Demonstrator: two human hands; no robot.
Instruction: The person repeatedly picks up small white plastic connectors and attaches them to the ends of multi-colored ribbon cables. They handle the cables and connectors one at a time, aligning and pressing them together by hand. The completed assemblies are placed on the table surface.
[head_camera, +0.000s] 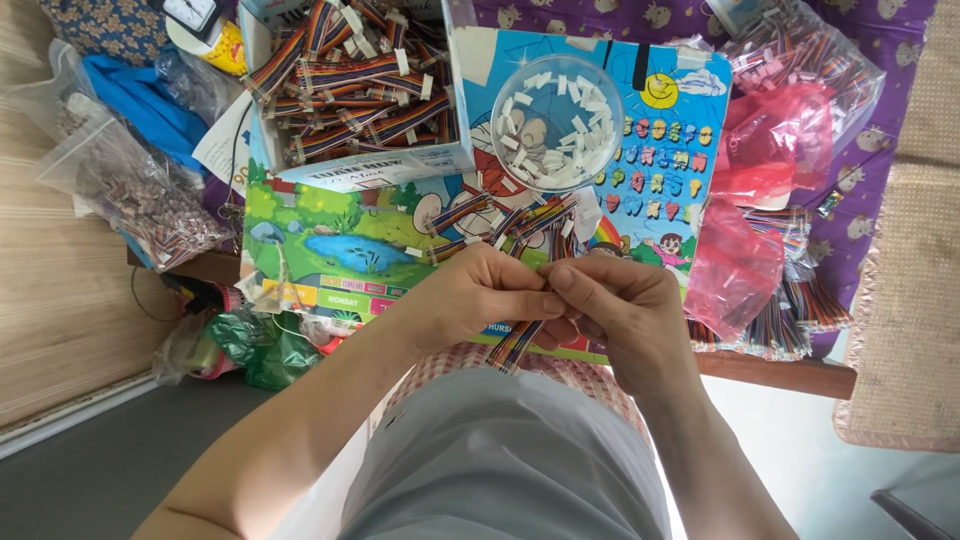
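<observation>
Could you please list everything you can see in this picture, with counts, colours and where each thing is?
ribbon cable: one, multicoloured, held between both hands
loose cables: several, multicoloured, on the board above the hands
picture board: one, bright cartoon print, on the table
round tub: one, clear, holding many small white connectors, on the board
cardboard box: one, white and blue, full of cables, upper left
clear bags: a few, holding small parts, far left
red bags: two or so, right of the board
cable bundles: many, multicoloured, right edge
left hand: pinching the cable
right hand: pinching the cable

Wooden table (770, 372) (purple cloth (860, 180)) over grey floor (90, 480)
</observation>
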